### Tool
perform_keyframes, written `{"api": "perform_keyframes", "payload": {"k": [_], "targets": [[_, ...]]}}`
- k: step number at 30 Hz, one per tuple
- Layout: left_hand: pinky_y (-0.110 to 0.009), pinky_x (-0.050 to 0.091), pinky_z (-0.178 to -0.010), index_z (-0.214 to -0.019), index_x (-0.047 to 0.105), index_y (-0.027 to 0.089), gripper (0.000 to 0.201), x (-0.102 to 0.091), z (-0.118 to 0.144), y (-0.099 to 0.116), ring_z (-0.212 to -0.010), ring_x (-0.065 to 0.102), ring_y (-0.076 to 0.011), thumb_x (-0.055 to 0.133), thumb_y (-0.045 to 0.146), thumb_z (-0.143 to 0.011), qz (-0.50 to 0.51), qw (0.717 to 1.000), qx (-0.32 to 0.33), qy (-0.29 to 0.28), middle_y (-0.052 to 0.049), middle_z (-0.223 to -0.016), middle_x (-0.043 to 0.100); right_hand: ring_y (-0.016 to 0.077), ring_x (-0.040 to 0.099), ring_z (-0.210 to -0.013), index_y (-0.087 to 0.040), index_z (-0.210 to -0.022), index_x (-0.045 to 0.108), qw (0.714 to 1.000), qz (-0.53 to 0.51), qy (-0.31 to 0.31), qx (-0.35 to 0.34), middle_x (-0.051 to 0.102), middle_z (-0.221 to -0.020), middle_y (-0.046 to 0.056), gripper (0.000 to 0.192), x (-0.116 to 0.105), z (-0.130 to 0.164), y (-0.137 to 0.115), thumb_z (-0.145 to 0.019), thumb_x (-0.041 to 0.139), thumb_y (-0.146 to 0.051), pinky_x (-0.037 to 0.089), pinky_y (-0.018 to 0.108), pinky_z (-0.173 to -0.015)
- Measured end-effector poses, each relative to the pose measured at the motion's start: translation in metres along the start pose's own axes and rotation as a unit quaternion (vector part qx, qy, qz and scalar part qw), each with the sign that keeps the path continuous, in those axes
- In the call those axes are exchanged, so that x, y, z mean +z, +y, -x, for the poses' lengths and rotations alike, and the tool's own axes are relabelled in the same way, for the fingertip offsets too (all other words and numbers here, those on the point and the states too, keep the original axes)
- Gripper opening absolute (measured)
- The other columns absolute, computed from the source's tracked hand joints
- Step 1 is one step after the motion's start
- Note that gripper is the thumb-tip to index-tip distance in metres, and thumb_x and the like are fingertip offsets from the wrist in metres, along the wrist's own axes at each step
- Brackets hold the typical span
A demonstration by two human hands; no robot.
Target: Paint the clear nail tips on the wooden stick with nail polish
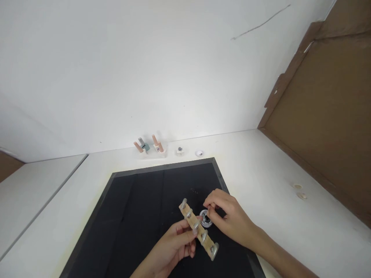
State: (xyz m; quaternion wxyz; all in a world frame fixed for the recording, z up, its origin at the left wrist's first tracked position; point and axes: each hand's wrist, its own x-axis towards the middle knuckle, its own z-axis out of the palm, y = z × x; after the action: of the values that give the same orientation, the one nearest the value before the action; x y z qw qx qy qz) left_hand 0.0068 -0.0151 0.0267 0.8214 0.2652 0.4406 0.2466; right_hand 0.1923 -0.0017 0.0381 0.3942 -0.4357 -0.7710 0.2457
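Closest to the viewer, the left hand (pixel 174 245) pinches a tan wooden strip (pixel 198 229) between thumb and fingers, closed on it near its middle. The strip tilts diagonally above a black mat (pixel 139 216) and carries a row of small metal fittings (pixel 204 235). Just beside it, the right hand (pixel 228 216) has its fingertips closed on a small round silver part (pixel 205 218), which sits against the strip's edge, low over the mat. The part is tiny and held only at the fingertips, so it could slip, drop onto the mat and roll away; the strip, held at one spot, could also twist. Beyond the mat, on the white table (pixel 275 181), several small wooden and metal pieces (pixel 149 146) stand near the wall (pixel 145 69), with two little pieces (pixel 189 151) to their right. A brown board (pixel 333 116) leans at far right.
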Motion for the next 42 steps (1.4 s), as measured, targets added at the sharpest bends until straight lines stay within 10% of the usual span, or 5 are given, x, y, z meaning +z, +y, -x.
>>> {"api": "perform_keyframes", "payload": {"k": [42], "targets": [[-0.019, 0.036, -0.051, -0.098, 0.067, 0.014, 0.037, -0.0014, -0.0015, -0.0009, -0.048, 0.043, -0.0043, 0.075, 0.028, -0.064, 0.005, 1.0, 0.004, -0.008, 0.003, -0.06, 0.054, 0.0167, 0.051, -0.064, -0.019, -0.074, 0.055, 0.999, 0.017, 0.011, -0.046, 0.059, -0.068, 0.003, 0.022, -0.0028, -0.0023, 0.0004, -0.075, 0.044, 0.0, 0.042, 0.028, -0.056]]}}
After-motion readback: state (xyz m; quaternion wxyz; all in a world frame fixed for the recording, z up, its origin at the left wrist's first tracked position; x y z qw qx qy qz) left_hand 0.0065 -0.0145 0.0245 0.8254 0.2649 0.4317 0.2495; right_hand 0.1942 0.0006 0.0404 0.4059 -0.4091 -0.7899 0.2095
